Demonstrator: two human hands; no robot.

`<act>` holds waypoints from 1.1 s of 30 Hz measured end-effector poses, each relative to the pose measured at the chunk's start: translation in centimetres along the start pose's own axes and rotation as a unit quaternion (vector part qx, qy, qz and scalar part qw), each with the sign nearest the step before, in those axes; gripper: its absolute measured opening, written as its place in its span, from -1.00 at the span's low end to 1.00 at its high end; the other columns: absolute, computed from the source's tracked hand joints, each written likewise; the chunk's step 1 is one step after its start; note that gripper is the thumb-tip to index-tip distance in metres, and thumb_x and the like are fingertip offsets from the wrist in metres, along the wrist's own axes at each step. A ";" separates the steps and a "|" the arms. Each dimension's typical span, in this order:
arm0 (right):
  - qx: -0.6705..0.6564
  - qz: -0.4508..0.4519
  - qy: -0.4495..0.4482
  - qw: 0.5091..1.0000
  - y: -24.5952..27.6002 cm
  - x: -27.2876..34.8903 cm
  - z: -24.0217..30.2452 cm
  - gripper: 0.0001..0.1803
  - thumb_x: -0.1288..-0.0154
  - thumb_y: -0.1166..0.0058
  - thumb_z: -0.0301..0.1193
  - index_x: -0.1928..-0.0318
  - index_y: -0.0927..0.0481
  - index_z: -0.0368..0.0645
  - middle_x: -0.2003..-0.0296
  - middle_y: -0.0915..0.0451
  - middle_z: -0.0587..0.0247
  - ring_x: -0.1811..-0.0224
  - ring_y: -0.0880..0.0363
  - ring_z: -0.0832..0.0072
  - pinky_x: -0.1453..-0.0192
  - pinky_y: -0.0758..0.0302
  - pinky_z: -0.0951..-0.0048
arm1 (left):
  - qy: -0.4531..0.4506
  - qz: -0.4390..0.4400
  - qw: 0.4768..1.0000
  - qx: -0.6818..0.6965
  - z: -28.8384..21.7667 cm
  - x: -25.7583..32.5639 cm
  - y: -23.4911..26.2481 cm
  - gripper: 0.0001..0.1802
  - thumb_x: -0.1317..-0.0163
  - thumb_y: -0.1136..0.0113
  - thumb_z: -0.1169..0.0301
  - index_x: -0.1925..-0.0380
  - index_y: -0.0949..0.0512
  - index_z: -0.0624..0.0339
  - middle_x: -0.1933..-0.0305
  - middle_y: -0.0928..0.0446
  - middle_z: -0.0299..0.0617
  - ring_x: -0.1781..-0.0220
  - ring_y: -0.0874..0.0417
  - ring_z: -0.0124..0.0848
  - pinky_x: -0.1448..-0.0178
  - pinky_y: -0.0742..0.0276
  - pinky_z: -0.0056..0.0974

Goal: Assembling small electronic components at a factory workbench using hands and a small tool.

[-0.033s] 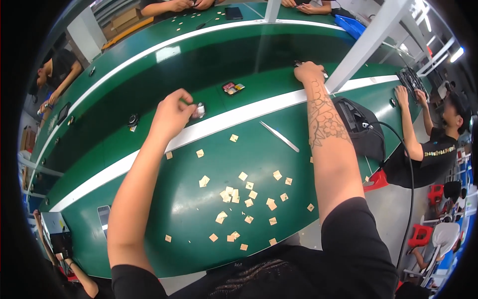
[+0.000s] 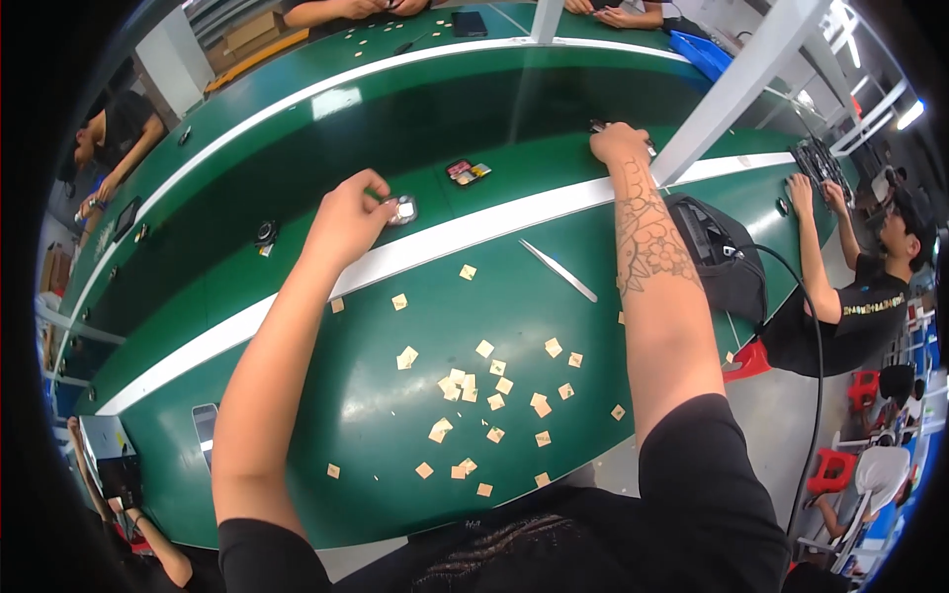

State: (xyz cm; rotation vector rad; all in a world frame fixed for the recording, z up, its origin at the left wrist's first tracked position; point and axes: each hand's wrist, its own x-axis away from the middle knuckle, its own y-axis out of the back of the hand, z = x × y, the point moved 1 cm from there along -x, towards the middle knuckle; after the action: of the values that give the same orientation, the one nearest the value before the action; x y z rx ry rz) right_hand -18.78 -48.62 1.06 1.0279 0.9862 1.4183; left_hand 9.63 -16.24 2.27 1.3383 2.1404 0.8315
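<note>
My left hand [image 2: 348,212] is over the dark green strip behind the white rail. Its thumb and finger are bent at the near edge of a small silver-and-dark device [image 2: 403,210] with a bright pale top. My right hand [image 2: 621,144] reaches further out, by the grey post, with its fingers curled down. A small dark piece [image 2: 597,126] shows at its left side and another small dark-and-white piece [image 2: 649,148] at its right; the fingers hide most of what they grip. Between the hands lies a small black tray [image 2: 468,172] with red and yellow parts.
Tweezers [image 2: 560,271] and several pale square papers [image 2: 470,381] lie on the green table [image 2: 376,415]. A white rail [image 2: 494,214], a grey post [image 2: 727,94], a black bag [image 2: 717,252] with a cable and a round dark device [image 2: 266,234] are around. Co-workers sit nearby.
My left hand and the silver-and-dark device have shifted slightly away and to the right; the device's pale top shows more. My right hand stays almost in place.
</note>
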 end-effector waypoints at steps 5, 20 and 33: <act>0.025 -0.039 -0.020 0.999 0.0 1.1 -0.2 -0.45 -0.51 -0.05 -0.22 -0.38 -0.66 -0.22 -0.35 -0.58 -0.39 -0.55 -0.44 -0.01 -0.45 -0.57 0.09 | -0.041 -0.006 0.990 -0.136 -4.2 2.9 -2.2 -0.26 -0.34 -0.42 0.34 -0.49 -0.36 0.09 -0.37 -0.56 0.12 -0.38 -0.63 0.07 -0.42 -0.59 0.05; 0.229 -0.012 0.006 0.973 0.2 -6.3 -1.4 -0.45 -0.58 0.08 -0.08 -0.33 -0.74 -0.07 -0.33 -0.70 -0.03 -0.39 -0.67 -0.04 -0.51 -0.41 0.08 | -0.150 0.056 0.986 -0.038 -5.7 15.7 -2.2 -0.16 -0.25 -0.48 0.48 -0.53 -0.35 0.14 -0.35 -0.52 0.01 -0.29 -0.67 -0.01 -0.27 -0.66 -0.02; -0.056 -0.240 0.578 0.778 4.5 18.1 7.8 -0.51 -0.24 -0.13 -0.57 -0.21 -0.64 -0.21 -0.22 -0.61 -0.07 -0.15 -0.71 -0.12 -0.22 -0.69 0.02 | -0.177 -0.089 0.980 0.007 -3.0 14.8 -2.2 -0.14 -0.23 -0.46 0.47 -0.53 -0.32 0.20 -0.29 -0.51 0.10 -0.32 -0.57 0.10 -0.34 -0.57 0.03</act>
State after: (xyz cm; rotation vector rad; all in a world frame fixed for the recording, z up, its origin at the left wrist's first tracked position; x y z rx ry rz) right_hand -13.49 -30.75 8.87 -0.3561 1.8241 1.5778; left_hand 0.22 -4.25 1.73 1.1781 1.9500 0.4655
